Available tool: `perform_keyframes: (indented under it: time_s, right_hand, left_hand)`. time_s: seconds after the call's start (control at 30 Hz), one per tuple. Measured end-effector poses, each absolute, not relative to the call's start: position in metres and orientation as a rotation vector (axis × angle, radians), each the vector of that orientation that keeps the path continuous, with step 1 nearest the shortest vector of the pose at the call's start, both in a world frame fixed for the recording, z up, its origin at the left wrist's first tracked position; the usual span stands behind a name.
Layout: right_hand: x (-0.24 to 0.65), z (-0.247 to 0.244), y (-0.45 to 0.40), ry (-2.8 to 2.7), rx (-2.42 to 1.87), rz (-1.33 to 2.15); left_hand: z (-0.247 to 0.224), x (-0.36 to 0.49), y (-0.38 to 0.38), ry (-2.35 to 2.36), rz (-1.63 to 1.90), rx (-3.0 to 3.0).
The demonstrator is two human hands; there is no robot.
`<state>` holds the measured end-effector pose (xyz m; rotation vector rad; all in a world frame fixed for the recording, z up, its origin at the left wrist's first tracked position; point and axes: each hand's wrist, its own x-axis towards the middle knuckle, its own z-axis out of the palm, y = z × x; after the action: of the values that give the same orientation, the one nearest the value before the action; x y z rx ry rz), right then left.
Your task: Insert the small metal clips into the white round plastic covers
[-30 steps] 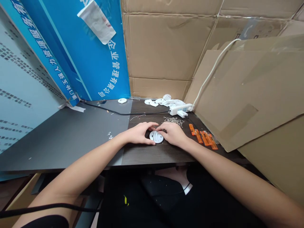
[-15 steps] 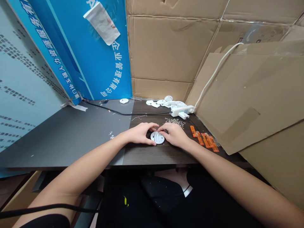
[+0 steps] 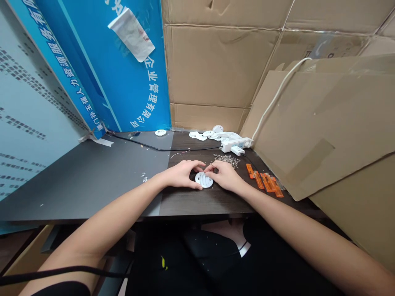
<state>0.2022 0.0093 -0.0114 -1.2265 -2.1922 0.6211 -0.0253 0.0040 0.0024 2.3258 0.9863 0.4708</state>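
Note:
A round white plastic disc (image 3: 203, 183) with small slots lies flat on the dark tabletop between my hands. My left hand (image 3: 182, 174) curves around its left side, thumb at the near edge and fingers at the far edge. Over the disc's upper right part, my right hand (image 3: 226, 175) is closed in a pinch. Whatever sits between those fingertips is too small and hidden to make out. Just beyond the right hand is a scattered pile of small shiny metal pieces (image 3: 227, 159).
More white discs (image 3: 218, 135) are heaped at the back, beside a white power strip (image 3: 236, 144) with a plug in it. Another disc (image 3: 160, 132) lies farther left. Several orange plastic pieces (image 3: 268, 181) lie at right. Cardboard panels (image 3: 210, 65) wall the back and right.
The view has tilted very slightly. Both hands keep nearly the same place and pose at the disc.

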Motion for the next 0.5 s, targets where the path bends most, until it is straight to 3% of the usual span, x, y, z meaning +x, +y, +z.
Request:
perform_keyframes:
  time_s: [0.5]
  right_hand:
    - [0.2058,-0.0027,0.0041,-2.449,-1.14,0.39]
  left_hand:
    - [0.0036,-0.0241,0.0037,1.021,0.464,2.3]
